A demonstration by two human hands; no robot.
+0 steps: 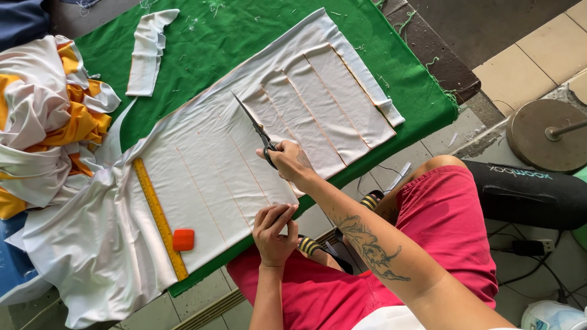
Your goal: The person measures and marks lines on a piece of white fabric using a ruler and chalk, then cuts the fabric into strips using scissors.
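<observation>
Right hand (287,160) closed round scissors (254,125), blades parted over a marked line | white cloth (208,177) lies flat on the green-covered desk (202,55); likely light, limp, prone to slide | left hand (273,227) pins its near edge, fingers curled; best held flat beside the cut | yellow ruler (160,218), orange chalk (183,239) nearby

Green-covered table (422,91) under white fabric (208,165)
</observation>
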